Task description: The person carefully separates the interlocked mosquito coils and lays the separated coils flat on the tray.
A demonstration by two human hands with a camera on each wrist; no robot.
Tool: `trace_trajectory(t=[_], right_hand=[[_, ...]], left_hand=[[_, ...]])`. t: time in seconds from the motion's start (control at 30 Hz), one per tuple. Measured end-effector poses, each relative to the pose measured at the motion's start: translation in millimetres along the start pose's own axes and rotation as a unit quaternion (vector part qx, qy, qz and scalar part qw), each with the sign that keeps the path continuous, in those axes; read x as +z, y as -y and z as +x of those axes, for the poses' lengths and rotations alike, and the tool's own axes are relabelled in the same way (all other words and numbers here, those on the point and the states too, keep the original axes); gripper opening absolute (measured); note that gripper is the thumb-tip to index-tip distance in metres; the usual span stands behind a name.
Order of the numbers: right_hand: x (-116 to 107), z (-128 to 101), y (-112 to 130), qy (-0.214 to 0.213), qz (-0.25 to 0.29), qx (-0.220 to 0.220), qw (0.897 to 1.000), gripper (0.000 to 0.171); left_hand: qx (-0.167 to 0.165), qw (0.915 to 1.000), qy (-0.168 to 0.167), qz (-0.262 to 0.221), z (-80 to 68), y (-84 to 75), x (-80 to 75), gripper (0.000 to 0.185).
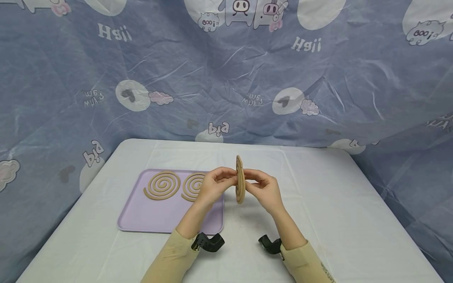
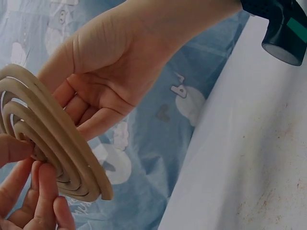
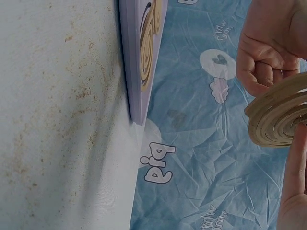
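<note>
Printed blue cloth [image 1: 212, 70] hangs behind a white table [image 1: 318, 220] that leaves wide room right of the purple tray [image 1: 152, 216]. Just beyond the tray's right edge, the left hand [image 1: 213, 185] and right hand [image 1: 264, 189] pinch a tan coil [image 1: 240, 190] upright between them (one piece or two nested, one cannot tell). Two separate spirals [image 1: 163, 184] lie flat on the tray, apparently finished; the held coil seems the part left.

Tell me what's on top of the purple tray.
On the purple tray lie two tan spirals. The left hand and forearm cover one spiral's right edge and part of the tray; anything there is hidden.
</note>
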State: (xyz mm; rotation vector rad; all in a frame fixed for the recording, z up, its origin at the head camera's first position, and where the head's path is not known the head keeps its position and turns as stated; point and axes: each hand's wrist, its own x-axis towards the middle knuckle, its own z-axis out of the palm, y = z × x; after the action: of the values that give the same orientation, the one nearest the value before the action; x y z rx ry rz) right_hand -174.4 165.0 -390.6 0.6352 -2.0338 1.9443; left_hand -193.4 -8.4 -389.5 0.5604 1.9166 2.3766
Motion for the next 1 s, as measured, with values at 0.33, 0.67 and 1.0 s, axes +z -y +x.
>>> trace_trajectory(t=[0.33, 0.67, 1.0], right_hand=[[1, 0, -1, 0.013, 0.021, -0.007, 1.0, 0.033], [3, 0, 0, 0.019, 0.023, -0.014, 0.999, 0.032], [3, -1, 0, 0.024, 0.015, -0.016, 0.999, 0.032]], left_hand=[[0.0, 0.9992, -0.03, 0.027, 1.1, 1.7, 3.6, 0.017], [-0.028, 0.9989, -0.031, 0.02, -0.2, -1.0, 4.3, 0.02], [-0.001, 0.9971, -0.024, 0.073, -9.1, -26.5, 9.0, 0.018]])
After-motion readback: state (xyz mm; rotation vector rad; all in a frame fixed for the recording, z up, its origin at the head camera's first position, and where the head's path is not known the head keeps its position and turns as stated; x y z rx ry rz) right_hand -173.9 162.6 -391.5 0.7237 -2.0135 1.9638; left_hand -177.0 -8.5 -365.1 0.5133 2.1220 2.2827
